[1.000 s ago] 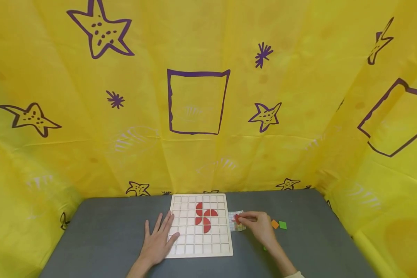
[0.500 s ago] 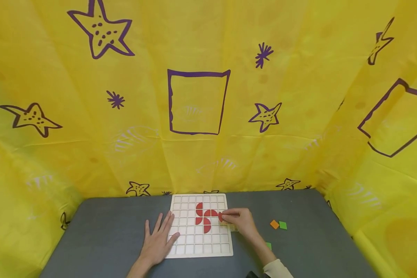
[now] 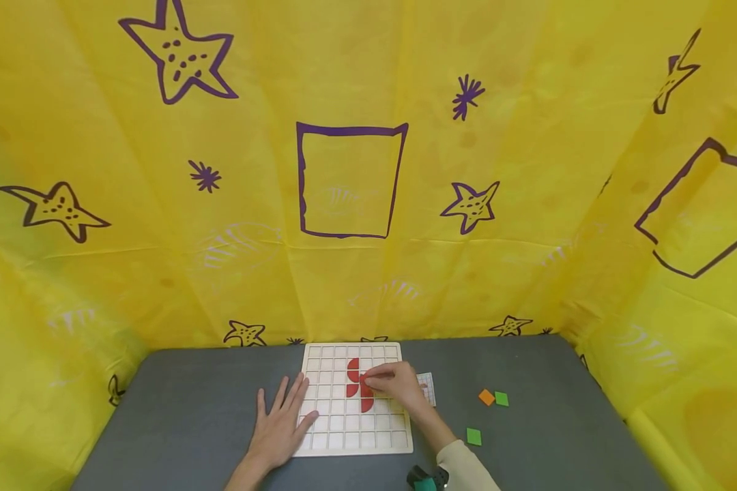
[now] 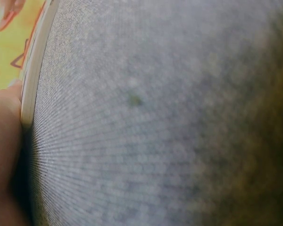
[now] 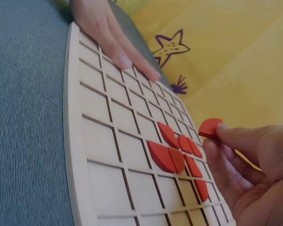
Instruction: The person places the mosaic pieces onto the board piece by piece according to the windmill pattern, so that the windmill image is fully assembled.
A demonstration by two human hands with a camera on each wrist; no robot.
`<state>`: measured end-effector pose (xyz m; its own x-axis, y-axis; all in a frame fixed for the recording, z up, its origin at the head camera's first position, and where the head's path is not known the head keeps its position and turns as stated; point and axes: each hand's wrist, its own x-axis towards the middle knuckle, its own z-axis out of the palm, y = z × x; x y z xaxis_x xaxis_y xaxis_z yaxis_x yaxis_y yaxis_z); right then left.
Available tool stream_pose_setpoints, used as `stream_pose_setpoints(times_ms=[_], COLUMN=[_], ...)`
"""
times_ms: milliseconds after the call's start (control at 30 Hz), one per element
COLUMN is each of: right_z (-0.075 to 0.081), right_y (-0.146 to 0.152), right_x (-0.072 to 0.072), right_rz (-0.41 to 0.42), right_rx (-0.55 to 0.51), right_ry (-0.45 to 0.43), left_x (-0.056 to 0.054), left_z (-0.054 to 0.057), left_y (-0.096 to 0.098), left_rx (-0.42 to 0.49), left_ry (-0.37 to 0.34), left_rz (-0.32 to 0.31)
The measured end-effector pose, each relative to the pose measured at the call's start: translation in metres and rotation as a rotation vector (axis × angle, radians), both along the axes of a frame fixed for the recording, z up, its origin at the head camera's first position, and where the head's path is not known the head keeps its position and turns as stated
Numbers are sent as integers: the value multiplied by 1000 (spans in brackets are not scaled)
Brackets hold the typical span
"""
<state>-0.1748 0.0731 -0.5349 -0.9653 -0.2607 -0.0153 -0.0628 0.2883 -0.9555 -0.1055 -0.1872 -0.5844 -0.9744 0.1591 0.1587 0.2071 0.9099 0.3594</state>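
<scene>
A pale wooden grid board [image 3: 331,440] lies on the grey table. Several red quarter-circle tiles [image 3: 353,365] sit in its squares, partly hidden by my right hand in the head view. My right hand [image 3: 400,385] pinches another red quarter-circle tile [image 5: 211,127] between thumb and fingertips; the right wrist view shows it raised above the board, beside the placed tiles. My left hand [image 3: 278,429] rests with spread fingers over the board's left edge. The left wrist view shows mostly table cloth, with part of that hand at the board's edge.
Partly behind my right hand, a small printed grid card [image 3: 428,390] lies right of the board. Farther right are an orange tile [image 3: 486,397] and a green tile [image 3: 501,399], with another green tile [image 3: 473,436] nearer. A yellow patterned curtain [image 3: 356,286] stands behind the table.
My right hand has carried the red tile leftward from over the card to above the placed red tiles. The left hand stays on the board's edge.
</scene>
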Motion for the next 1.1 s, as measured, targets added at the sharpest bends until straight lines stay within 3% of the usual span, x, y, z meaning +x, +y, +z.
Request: stream_pose_setpoints(times_ms=[200, 400, 700, 1100], right_z=[-4, -10, -14, -11], right_y=[-15, -32, -50, -59], right_x=[-4, -10, -10, -8], right_rz=[8, 26, 53, 47], right_rx=[-40, -65, 137, 286], right_ry=[-37, -98, 82, 144], left_x=[-1, -1, -2, -2], left_z=[-1, -1, -1, 2], left_y=[-1, -2, -1, 0], left_rx=[-12, -9, -22, -41], left_ry=[-52, -38, -40, -25], left_rz=[7, 13, 11, 5])
